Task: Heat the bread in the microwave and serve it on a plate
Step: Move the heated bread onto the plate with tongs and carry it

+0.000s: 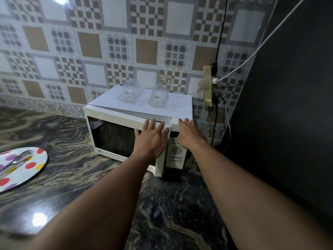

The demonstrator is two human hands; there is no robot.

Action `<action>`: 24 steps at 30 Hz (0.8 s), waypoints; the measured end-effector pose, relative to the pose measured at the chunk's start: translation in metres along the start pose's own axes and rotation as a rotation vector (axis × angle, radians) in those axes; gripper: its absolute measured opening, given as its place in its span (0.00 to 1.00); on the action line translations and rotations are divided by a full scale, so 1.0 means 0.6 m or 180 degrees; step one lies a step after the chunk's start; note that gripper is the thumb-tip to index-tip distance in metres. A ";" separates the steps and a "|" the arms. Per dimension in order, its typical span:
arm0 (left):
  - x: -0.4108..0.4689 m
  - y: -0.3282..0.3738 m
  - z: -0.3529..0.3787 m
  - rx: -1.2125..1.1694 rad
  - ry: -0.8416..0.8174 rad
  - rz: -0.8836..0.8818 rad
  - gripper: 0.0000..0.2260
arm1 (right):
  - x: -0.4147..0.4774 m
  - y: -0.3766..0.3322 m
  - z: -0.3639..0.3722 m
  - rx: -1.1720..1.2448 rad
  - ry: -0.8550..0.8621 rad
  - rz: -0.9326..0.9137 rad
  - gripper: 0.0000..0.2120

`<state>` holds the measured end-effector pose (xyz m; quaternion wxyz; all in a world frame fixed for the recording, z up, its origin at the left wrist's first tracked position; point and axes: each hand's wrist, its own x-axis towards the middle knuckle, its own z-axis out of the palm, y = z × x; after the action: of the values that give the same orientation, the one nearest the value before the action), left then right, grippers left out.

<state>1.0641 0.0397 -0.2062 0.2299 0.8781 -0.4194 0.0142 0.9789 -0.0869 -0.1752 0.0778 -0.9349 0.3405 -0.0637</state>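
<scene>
While the microwave door (pixel 115 139) stands ajar, it is pressed by the left hand (pixel 151 139), the right hand (pixel 189 136) laid just beside it, all fingers (pixel 153 123) straight; closing is judged the step in hand, the control panel (pixel 175 154) next

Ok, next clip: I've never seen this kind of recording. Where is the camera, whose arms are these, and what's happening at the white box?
There is no machine here. The single picture comes from a camera worn on a person's head, looking forward and down, so both arms are the wearer's own. The left hand lies flat, fingers straight, on the door of a white microwave; the door stands slightly ajar. The right hand rests at the top edge above the control panel. Neither hand holds anything. Two clear plastic containers sit on top of the microwave. To the left, on the marbled counter, is a spotted plate with a utensil lying on it. No bread is visible.
</scene>
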 end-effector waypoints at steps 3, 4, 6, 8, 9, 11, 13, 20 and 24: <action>-0.030 -0.013 -0.011 0.0094 0.0121 0.0046 0.24 | 0.001 -0.002 -0.004 0.0013 -0.0070 -0.0013 0.30; -0.042 -0.019 -0.015 0.0111 0.0186 0.0083 0.24 | 0.000 -0.005 -0.005 0.0015 -0.0069 -0.0005 0.28; -0.068 -0.030 -0.026 0.0128 0.0361 0.0188 0.23 | -0.002 -0.013 -0.010 -0.0022 -0.0065 0.0020 0.25; -0.092 -0.037 -0.042 0.0136 0.0503 0.0255 0.22 | -0.005 -0.027 -0.013 -0.0071 -0.0108 0.0007 0.22; -0.103 -0.041 -0.049 0.0150 0.0542 0.0256 0.22 | -0.005 -0.036 -0.012 -0.0109 -0.0117 -0.0035 0.21; -0.128 -0.049 -0.065 0.0238 0.0582 0.0249 0.22 | -0.010 -0.063 -0.010 -0.0155 -0.0097 -0.0196 0.18; -0.151 -0.060 -0.081 0.0255 0.0530 0.0209 0.23 | -0.017 -0.100 -0.006 -0.0121 -0.0065 -0.0387 0.17; -0.226 -0.126 -0.130 0.0208 0.0573 -0.0198 0.26 | -0.049 -0.244 0.029 0.0116 -0.0304 -0.1176 0.22; -0.267 -0.166 -0.160 0.0289 0.0535 -0.0577 0.25 | -0.070 -0.312 0.048 0.0123 -0.0467 -0.1542 0.25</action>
<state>1.0506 0.2506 -0.1942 0.2246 0.9176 -0.3165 0.0859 1.0695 0.0848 -0.1706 0.1026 -0.9896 0.0987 -0.0190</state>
